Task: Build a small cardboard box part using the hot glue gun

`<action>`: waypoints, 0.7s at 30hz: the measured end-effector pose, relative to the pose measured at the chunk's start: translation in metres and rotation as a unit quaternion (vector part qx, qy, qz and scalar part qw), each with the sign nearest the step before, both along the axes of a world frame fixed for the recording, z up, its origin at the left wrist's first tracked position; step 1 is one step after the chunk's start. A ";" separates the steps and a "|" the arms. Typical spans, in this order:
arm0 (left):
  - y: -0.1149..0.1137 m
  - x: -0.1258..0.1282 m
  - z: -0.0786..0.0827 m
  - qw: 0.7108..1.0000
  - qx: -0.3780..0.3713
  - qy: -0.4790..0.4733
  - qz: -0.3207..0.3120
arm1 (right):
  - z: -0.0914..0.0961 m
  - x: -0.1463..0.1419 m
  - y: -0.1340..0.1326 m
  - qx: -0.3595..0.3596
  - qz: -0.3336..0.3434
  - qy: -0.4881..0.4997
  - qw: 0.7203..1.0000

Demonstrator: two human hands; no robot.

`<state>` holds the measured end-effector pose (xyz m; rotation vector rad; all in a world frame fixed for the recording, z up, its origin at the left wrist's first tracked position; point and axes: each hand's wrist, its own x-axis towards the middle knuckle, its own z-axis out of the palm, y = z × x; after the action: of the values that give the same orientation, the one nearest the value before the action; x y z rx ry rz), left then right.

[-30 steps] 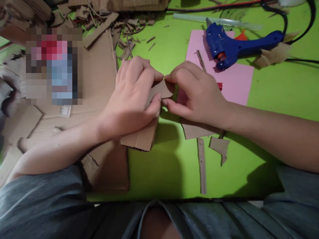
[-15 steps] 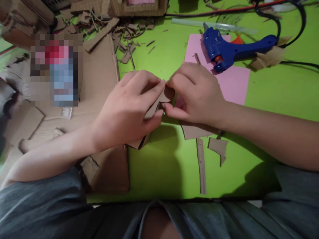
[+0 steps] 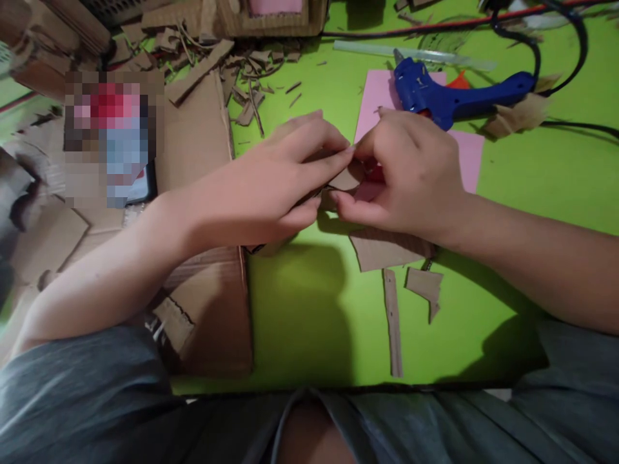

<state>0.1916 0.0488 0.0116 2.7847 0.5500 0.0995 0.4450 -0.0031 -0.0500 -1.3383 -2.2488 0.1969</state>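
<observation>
Left hand (image 3: 275, 183): fingers bent over the cardboard piece (image 3: 345, 180), thumb underneath, little gap, gripping it. Right hand (image 3: 418, 171): thumb and fingertips slightly apart, pinching its curved end. Piece sits between both sets of fingers; can't tell if it touches the bench (image 3: 304, 322). Vs a second ago: both hands shifted right, and the piece's near end, plain then, is now mostly behind the left hand. Glue gun (image 3: 449, 100) lies just beyond the right fingers, on pink paper (image 3: 470, 158). Cardboard strip (image 3: 393, 322) lies bodyward of them.
</observation>
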 end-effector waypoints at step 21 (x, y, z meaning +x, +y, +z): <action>0.009 -0.020 0.001 0.999 -0.023 0.045 0.001 | 0.008 -0.001 -0.006 -0.013 0.084 0.007 0.996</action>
<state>0.1718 0.0579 0.0125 2.7548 0.5696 -0.0386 0.4442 -0.0096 -0.0423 -1.1566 -2.3547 0.2931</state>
